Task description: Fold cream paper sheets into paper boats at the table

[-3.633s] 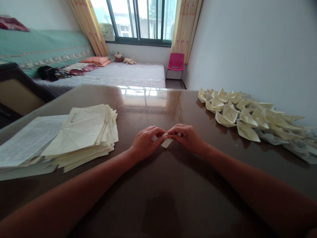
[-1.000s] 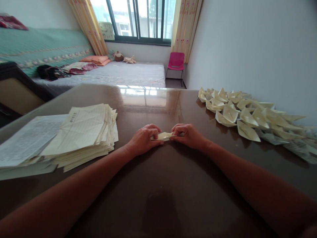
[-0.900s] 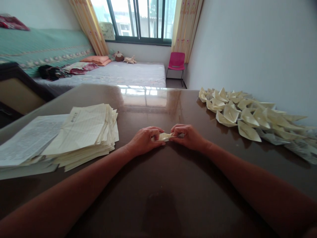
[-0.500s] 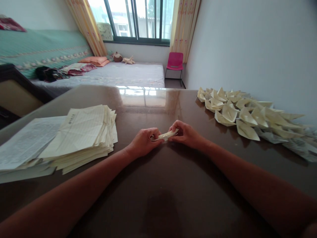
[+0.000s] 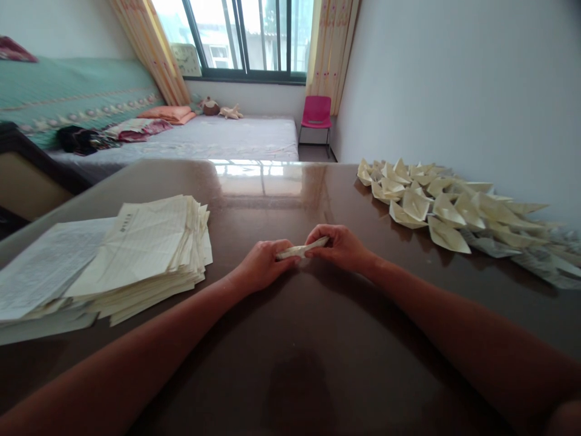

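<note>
Compared with the frame from a second ago, the folded paper (image 5: 299, 250) shows as a narrower, longer strip, its right end now tipped up; the stack of lined sheets (image 5: 149, 242) and the paper boats (image 5: 447, 212) lie on the table (image 5: 272, 339) as before. The left hand (image 5: 264, 262) is closed, thumb and fingers clamped on the strip's left end. The right hand (image 5: 341, 247) is pinched on the other end, whose tip pokes up beside the index finger. The strip is between the hands, near the middle of the table, well apart from its far edge. One folded piece is held. One stack lies toward the table's left edge, one printed sheet (image 5: 49, 260) beside it. Over a dozen boats crowd the far right corner, overlapping too much for an exact count. Beyond the far edge stand one pink chair (image 5: 316, 112) and one bed (image 5: 236, 136).
</note>
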A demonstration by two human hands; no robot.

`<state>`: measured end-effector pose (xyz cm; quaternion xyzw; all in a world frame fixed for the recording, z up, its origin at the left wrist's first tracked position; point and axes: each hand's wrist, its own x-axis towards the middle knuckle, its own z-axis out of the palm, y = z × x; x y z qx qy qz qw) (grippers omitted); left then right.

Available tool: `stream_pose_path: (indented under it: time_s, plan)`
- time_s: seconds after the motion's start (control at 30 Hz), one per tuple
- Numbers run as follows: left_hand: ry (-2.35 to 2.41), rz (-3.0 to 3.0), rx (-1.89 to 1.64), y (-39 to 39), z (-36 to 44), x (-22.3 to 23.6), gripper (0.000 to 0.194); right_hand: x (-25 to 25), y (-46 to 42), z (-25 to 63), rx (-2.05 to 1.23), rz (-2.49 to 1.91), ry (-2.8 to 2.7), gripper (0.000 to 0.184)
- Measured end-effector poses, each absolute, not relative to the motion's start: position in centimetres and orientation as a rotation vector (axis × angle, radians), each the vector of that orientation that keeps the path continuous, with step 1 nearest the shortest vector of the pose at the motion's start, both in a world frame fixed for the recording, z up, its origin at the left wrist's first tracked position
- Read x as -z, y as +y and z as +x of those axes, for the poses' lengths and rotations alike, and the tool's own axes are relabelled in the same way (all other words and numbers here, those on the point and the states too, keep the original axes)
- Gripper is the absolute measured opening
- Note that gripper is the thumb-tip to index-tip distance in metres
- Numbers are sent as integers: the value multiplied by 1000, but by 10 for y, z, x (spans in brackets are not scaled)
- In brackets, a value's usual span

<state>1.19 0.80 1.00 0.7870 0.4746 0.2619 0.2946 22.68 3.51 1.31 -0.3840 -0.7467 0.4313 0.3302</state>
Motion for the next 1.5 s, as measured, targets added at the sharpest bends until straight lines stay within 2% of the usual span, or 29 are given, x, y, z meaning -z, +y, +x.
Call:
stream_pose_path:
  time_s: [0.3, 0.6, 0.73, 0.8, 0.87, 0.97, 1.0, 1.07, 1.17, 1.37, 1.5]
  plan:
    - [1259, 2114, -668, 8, 8, -13, 30, -9, 41, 232, -1295, -995, -1960, 22]
    - [1271, 2134, -597, 9, 7, -11, 38, -10, 42, 234, -1173, -984, -2008, 24]
    - [1296, 2287, -610, 9, 6, -11, 27, -11, 43, 236, -1028, -1070, -2089, 24]
    - [1327, 2323, -663, 11, 5, -10, 32, -10, 45, 238, -972, -1131, -2152, 24]
    - [1321, 2365, -690, 12, 3, -9, 38, -10, 47, 240, -972, -1149, -2201, 32]
    - [1227, 2472, -655, 11, 1, -10, 18, -13, 50, 243, -974, -1112, -2209, 52]
    - [1206, 2501, -641, 11, 1, -10, 12, -15, 51, 243, -946, -1090, -2196, 50]
    - [1198, 2530, -625, 10, 1, -11, 7, -18, 52, 244, -864, -1015, -2195, 34]
    - [1192, 2555, -604, 9, 1, -11, 7, -19, 51, 244, -820, -875, -2287, 21]
    - [1146, 2613, -623, 11, 0, -7, 15, -13, 51, 242, -913, -859, -2329, 27]
    - [1042, 2764, -564, 9, 1, -10, 24, -11, 49, 239, -859, -930, -2348, 28]
